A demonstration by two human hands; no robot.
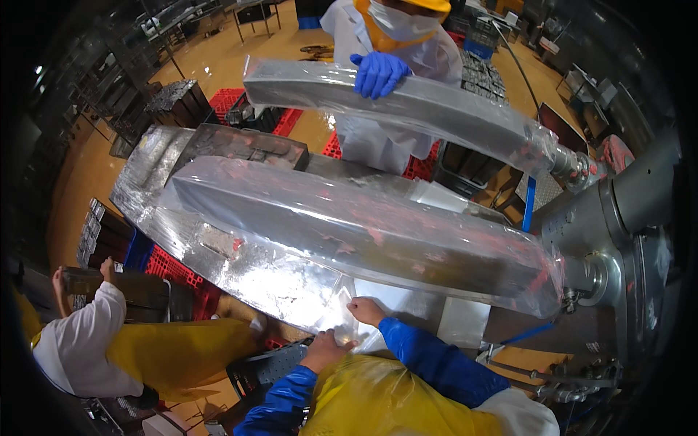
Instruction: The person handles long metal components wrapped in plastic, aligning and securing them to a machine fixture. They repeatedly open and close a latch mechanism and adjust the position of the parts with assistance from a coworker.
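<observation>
At the near edge of a long metal table (280, 298), my left hand (327, 352) rests with its fingers a little apart, beside clear plastic film (342, 304). Just right of it and farther in, my right hand (366, 311) is closed in a fist at the same film; what is inside the fingers is mostly hidden. Beyond both hands lies a long tapering metal chute (349, 225), wrapped in clear plastic with pink smears under it. Its right end meets a steel machine (582, 225). Blue sleeves and a yellow apron (371, 400) cover me.
Across the table, a co-worker's blue-gloved hand (379, 75) lies on a second plastic-wrapped metal chute (443, 102). Another person at the left holds a dark metal mould (83, 280). A metal tray (243, 149) sits at the table's far side. Red pallets (174, 269) stand on the floor.
</observation>
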